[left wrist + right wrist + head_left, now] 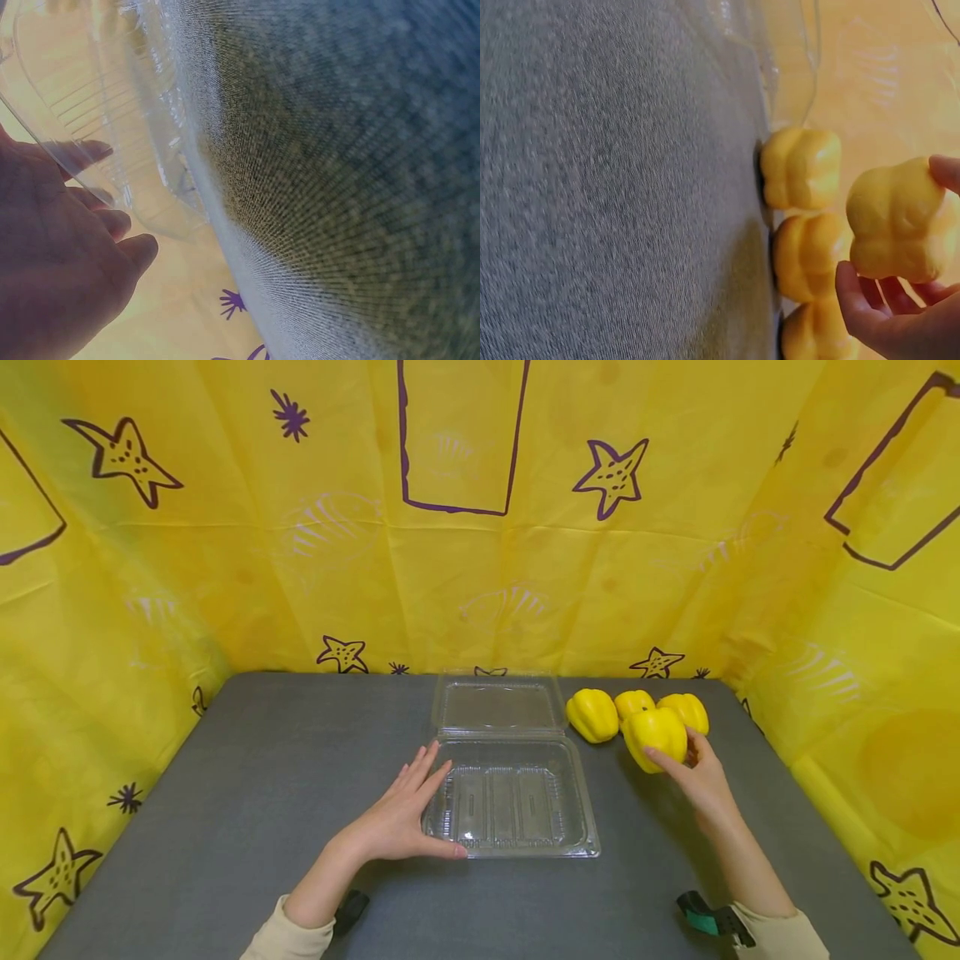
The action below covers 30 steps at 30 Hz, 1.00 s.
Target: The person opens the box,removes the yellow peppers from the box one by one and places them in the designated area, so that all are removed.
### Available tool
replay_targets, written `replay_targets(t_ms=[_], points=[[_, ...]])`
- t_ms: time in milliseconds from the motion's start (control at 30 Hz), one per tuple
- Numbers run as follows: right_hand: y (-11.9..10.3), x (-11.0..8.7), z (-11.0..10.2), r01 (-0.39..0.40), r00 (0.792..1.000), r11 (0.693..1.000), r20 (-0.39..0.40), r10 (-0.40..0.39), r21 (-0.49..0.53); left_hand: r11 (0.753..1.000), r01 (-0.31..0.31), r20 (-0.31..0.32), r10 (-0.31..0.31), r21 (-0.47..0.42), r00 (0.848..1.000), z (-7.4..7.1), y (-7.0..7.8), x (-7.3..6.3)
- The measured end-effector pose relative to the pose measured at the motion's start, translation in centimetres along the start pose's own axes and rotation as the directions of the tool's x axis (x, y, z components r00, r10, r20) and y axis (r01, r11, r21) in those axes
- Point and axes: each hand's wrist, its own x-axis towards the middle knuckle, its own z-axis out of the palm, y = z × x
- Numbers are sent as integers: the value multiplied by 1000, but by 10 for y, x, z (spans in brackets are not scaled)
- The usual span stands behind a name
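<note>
A yellow bell pepper (654,740) is gripped between the thumb and fingers of my right hand (705,777), raised off the table; the right wrist view shows the same held pepper (897,221). Just behind it, three more yellow bell peppers (593,716) sit in a row on the table. A clear plastic clamshell container (585,814) lies with its lid (498,703) folded back. My left hand (401,818) rests at the container's left side, fingers spread along that side and thumb at the front rim. In the left wrist view, the fingertips (94,150) overlap the clear rim.
A grey cloth (247,793) covers the table. Yellow patterned curtains (480,568) enclose it at the back and both sides. Dark straps (705,914) are on both wrists, by the light sleeves. The three standing peppers are right of the lid.
</note>
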Motion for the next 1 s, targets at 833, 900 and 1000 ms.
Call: replay_targets(t_ms=[833, 900, 1000], points=[[19, 18, -34, -36, 949, 895, -266, 170, 445, 1000, 6, 5, -6, 2, 1000, -1, 0, 0], [20, 19, -38, -31, 945, 875, -271, 183, 482, 1000, 5, 5, -5, 3, 1000, 0, 0, 0], [22, 21, -44, -34, 938, 849, -277, 210, 528, 1000, 3, 4, -3, 4, 1000, 0, 0, 0]])
